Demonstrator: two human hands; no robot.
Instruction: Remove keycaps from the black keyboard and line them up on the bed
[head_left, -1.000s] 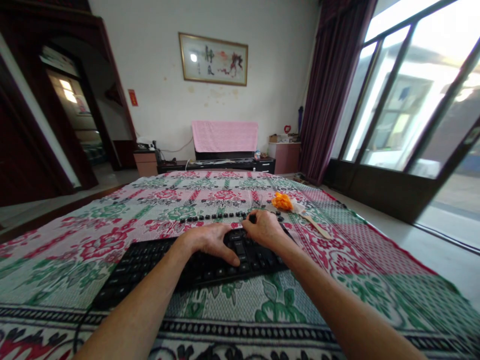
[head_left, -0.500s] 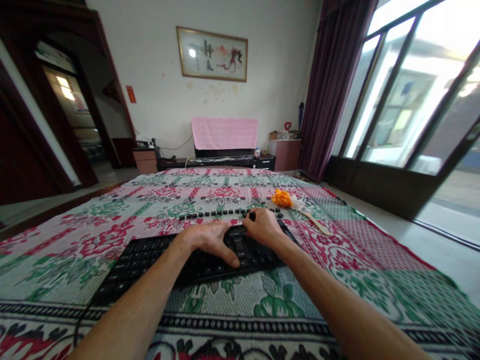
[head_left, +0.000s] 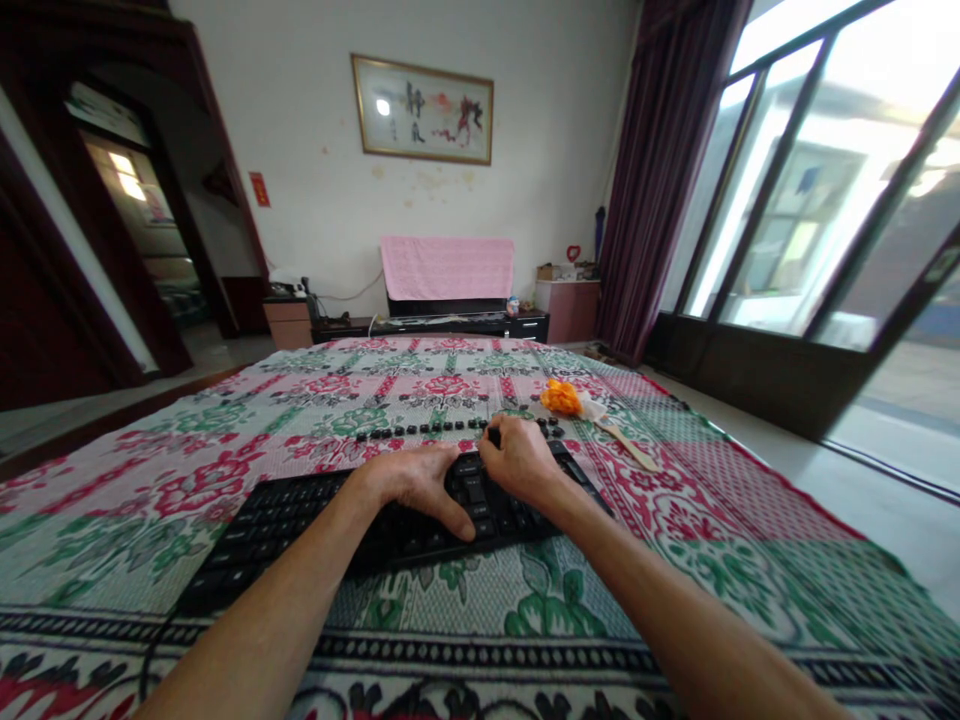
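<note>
A black keyboard (head_left: 300,515) lies across a flowered cloth. My left hand (head_left: 416,480) rests flat on its keys, fingers stretched and thumb pointing toward me. My right hand (head_left: 517,458) sits curled over the keyboard's far right part, fingertips pinched around a small black keycap at the keyboard's far edge. Just beyond the keyboard a row of loose black keycaps (head_left: 420,430) lies on the cloth.
The flowered cloth (head_left: 675,520) covers a large table. An orange cloth ball (head_left: 561,398) and a thin wooden stick (head_left: 628,446) lie to the right of my hands. Beyond stand a low cabinet, a pink-covered screen (head_left: 448,268), a doorway at left and large windows at right.
My right hand has shifted slightly left and closer along the keyboard's far edge. My left hand has stayed on the keys.
</note>
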